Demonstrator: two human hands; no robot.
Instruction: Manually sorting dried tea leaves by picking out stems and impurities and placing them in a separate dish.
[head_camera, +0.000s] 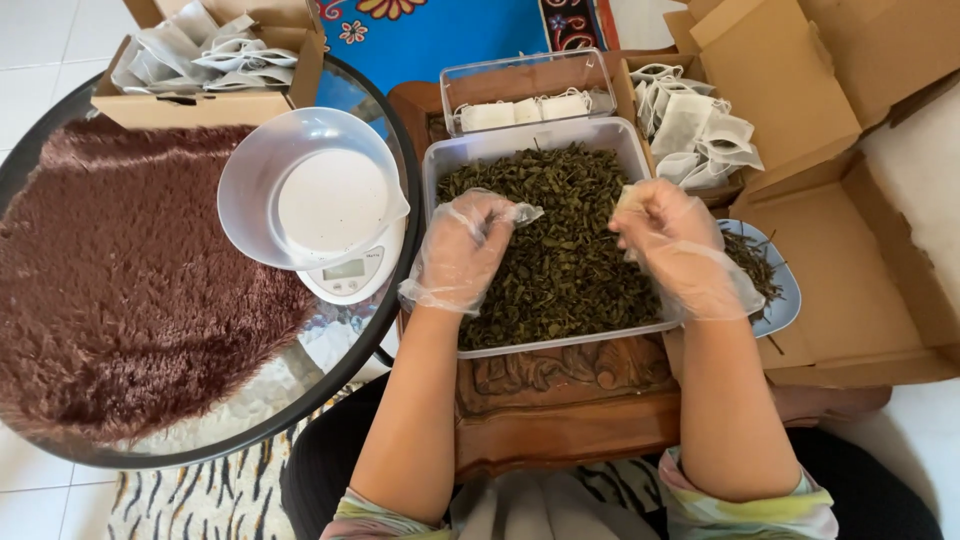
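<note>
1. Far left: a brown rug (120, 280) covers a round glass table (330, 375).
2. Upper left: a box (215, 60) of sachets, with a scale (345, 270) and bowl (310, 185) below it.
3. Centre: the left hand (462, 250) (gloved, fingers curled loosely) rests on the leaves (560, 250) in a clear tray (530, 140).
4. The right hand (680, 245), gloved, pinches a small pale bag (628, 196) over the tray's right edge.
5. Right: more empty bags (700, 135) in a carton (860, 260).

Your right hand (680, 250) covers part of the blue plate (785, 290). Your fingertips hide whatever they pinch. The cardboard box (860, 270) runs off frame right.
</note>
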